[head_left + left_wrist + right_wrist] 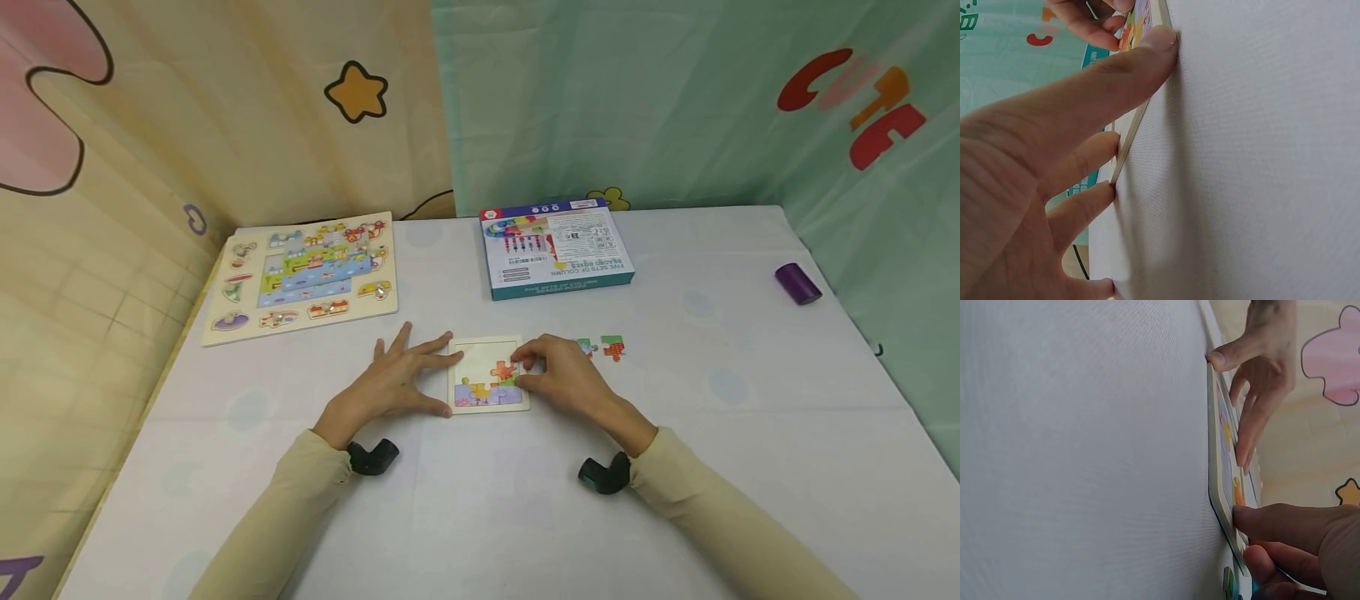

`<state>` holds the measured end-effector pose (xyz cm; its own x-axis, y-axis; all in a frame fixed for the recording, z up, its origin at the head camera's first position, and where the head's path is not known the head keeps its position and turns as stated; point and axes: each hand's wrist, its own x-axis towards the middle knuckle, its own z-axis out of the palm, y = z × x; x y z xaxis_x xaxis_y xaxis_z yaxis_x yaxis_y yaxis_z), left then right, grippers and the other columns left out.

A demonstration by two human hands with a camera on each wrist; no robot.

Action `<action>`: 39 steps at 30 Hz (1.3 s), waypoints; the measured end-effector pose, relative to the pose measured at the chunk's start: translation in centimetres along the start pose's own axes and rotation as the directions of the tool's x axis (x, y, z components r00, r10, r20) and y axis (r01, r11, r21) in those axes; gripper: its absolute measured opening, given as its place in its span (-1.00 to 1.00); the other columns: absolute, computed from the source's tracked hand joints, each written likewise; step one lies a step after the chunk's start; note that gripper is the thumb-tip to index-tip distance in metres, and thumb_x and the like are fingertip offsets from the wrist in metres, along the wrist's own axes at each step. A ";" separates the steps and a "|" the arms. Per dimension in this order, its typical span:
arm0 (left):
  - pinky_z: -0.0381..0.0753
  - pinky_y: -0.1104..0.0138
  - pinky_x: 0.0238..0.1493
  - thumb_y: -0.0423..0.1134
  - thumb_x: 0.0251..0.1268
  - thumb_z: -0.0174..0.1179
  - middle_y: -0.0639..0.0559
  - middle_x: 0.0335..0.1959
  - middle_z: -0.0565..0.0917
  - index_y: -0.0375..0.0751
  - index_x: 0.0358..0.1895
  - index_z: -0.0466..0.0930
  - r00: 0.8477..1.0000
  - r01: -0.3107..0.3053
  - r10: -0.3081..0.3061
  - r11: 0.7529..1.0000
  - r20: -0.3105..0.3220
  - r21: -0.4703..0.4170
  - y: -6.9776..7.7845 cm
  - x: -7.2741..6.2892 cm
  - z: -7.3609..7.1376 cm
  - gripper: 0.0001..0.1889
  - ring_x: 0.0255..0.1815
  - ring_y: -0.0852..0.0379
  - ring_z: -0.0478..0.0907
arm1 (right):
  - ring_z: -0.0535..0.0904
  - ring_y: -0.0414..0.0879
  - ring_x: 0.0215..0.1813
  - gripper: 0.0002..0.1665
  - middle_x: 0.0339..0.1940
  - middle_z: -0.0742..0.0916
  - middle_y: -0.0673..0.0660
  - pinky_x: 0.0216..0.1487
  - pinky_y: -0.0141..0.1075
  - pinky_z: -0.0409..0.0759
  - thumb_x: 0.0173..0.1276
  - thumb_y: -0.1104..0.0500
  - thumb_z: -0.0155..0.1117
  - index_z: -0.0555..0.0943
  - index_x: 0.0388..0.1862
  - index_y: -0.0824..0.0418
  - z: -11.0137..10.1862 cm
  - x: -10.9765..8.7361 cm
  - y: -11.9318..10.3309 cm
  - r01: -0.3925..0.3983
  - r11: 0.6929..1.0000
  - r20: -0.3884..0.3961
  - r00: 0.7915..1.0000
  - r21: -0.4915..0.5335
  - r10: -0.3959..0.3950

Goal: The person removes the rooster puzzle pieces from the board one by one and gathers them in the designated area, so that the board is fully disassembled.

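A small square puzzle board with a pale wooden frame lies on the table, with several joined pieces along its bottom and right side. My left hand is spread at the board's left edge, thumb at the near corner and fingertips on the far part. From the right, my right hand reaches over the frame, its thumb and index finger pinching an orange-red puzzle piece at the board's right side. In the right wrist view the right thumb comes down over the frame, beside the orange piece; its fingers partly hide the contact.
Two loose puzzle pieces lie just beyond the right hand. Behind stands a flat boxed bead set. A larger wooden knob puzzle lies at the back left, and a purple cylinder at the far right. Curtains border the table.
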<state>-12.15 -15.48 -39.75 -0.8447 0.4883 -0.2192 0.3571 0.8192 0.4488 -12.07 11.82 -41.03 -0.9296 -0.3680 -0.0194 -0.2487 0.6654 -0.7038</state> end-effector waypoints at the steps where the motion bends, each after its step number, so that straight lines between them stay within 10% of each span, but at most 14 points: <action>1: -0.34 -0.49 0.27 0.17 -0.19 0.56 0.12 0.55 0.17 0.15 0.38 0.44 1.000 -0.005 0.005 1.000 -0.003 0.001 0.0 0.0 0.0 -0.09 0.53 -0.45 -0.34 | 0.45 -0.11 -0.33 -0.69 -0.37 0.63 0.00 -0.30 -0.27 0.42 0.12 0.25 0.51 0.73 -0.11 0.20 0.0 0.0 0.0 -0.004 1.000 -0.004 1.000 0.004 0.004; 39: -0.35 -0.47 0.28 0.18 -0.19 0.55 0.12 0.55 0.16 0.15 0.38 0.44 1.000 -0.003 0.003 1.000 -0.012 0.000 -0.1 -0.1 0.2 -0.09 0.54 -0.44 -0.35 | 0.51 -0.08 -0.37 -0.87 -0.36 0.73 -0.02 -0.39 -0.33 0.45 0.27 0.20 0.42 0.70 -0.20 0.10 -1.4 -0.7 0.8 -0.093 0.979 -0.005 0.995 0.182 0.095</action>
<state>-12.02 -15.54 -39.90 -0.8486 0.4866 -0.2074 0.3593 0.8180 0.4493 -11.99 13.58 -40.58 -0.9504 -0.2997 -0.0830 -0.1077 0.5675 -0.8163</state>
